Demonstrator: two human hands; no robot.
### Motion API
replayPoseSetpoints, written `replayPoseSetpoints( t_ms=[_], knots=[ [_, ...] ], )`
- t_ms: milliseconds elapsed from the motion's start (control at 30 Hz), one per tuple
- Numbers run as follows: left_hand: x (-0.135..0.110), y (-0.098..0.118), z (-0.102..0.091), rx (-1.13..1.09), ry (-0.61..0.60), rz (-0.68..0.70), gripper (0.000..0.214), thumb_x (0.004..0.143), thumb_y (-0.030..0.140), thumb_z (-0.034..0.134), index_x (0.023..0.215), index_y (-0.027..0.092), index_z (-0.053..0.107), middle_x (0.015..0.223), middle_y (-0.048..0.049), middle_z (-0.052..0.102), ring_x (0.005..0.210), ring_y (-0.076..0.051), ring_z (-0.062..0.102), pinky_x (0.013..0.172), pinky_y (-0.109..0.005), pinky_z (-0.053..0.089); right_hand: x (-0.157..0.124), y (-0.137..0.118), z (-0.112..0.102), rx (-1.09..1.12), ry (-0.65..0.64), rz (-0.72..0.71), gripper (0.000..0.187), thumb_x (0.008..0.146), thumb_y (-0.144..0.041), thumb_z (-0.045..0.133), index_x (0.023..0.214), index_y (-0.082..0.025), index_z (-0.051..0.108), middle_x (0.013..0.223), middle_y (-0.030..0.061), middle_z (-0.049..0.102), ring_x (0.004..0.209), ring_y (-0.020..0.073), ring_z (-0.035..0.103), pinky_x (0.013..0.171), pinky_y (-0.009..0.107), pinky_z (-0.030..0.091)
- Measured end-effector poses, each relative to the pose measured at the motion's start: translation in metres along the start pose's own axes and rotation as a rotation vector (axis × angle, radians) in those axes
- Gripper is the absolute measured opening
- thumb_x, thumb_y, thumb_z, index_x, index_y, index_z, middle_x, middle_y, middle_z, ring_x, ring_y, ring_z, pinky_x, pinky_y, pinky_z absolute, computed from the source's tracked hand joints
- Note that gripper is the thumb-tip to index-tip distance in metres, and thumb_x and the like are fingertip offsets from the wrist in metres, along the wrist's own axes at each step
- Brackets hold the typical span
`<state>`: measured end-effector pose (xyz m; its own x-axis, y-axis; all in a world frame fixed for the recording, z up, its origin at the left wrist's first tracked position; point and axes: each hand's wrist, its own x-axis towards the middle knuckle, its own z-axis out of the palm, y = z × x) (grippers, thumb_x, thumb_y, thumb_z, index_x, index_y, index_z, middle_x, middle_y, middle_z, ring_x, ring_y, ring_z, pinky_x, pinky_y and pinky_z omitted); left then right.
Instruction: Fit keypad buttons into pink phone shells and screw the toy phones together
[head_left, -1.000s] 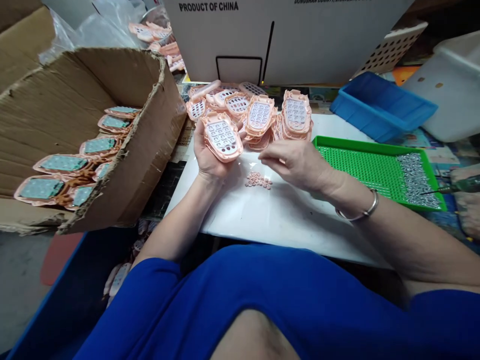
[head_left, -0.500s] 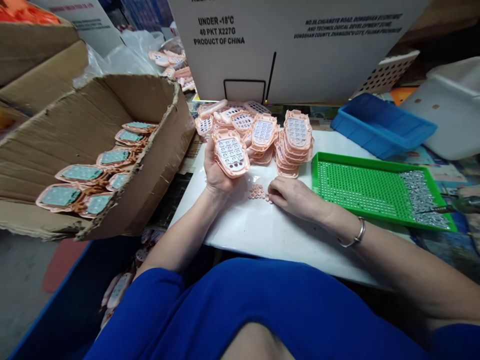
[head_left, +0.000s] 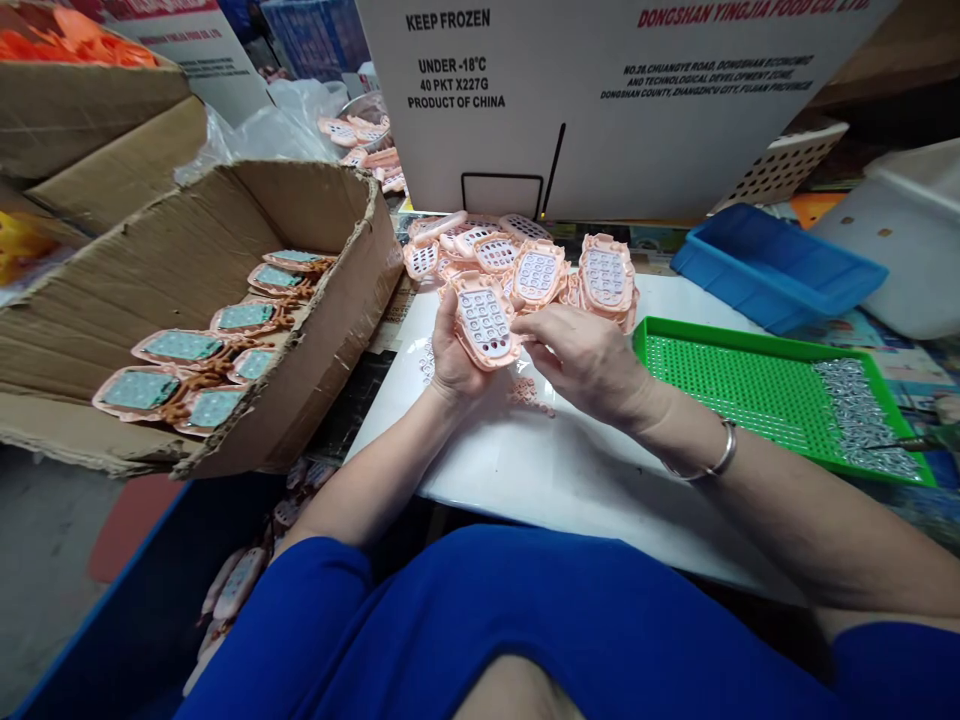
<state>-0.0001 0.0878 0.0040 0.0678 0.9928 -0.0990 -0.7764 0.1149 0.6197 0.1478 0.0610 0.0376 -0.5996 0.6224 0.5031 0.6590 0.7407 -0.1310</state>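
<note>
My left hand [head_left: 450, 362] grips a pink toy-phone shell [head_left: 484, 320] with a white keypad, face up above the white board [head_left: 540, 450]. My right hand [head_left: 581, 362] is raised beside it, fingertips pinched at the shell's right edge; what they pinch is too small to make out. A small heap of pink button pieces [head_left: 534, 392] lies on the board just under the hands. Stacks of more pink shells [head_left: 604, 275] stand right behind.
A torn cardboard box [head_left: 315, 300] at left holds shells with green circuit boards [head_left: 180, 347]. A green tray [head_left: 757, 385] with silver screws [head_left: 855, 405] sits at right, a blue bin [head_left: 776, 265] behind it. A large white carton [head_left: 600, 100] stands at the back.
My right hand lifted from the button pieces on the board and came up to the shell in my left hand. The camera view tilted upward a little.
</note>
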Motion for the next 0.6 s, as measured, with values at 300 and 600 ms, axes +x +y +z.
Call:
replayPoseSetpoints(
  t_ms=[300,600],
  knots=[
    [0.003,-0.005,-0.003,-0.053,-0.005,0.030,0.040,0.093,0.043,0.039,0.084,0.020,0.070,0.083,-0.0075,0.076,0.113,-0.028,0.067,0.094,-0.039,0.054,0.015,-0.005,0.017,-0.191,-0.079,-0.160,0.026,0.097,-0.009,0.041,0.105,-0.010,0.065,0.083,0.0079,0.067,0.074,0.0166,0.057,0.069,0.028,0.044],
    [-0.004,-0.001,0.003,-0.076,0.016,-0.025,0.044,0.092,0.047,0.038,0.086,0.018,0.070,0.081,-0.0081,0.076,0.116,-0.029,0.067,0.098,-0.040,0.053,0.004,-0.003,0.026,-0.249,0.135,-0.222,0.030,0.099,-0.013,0.043,0.081,-0.015,0.067,0.074,0.0052,0.064,0.071,0.0150,0.051,0.066,0.027,0.040]
  ],
)
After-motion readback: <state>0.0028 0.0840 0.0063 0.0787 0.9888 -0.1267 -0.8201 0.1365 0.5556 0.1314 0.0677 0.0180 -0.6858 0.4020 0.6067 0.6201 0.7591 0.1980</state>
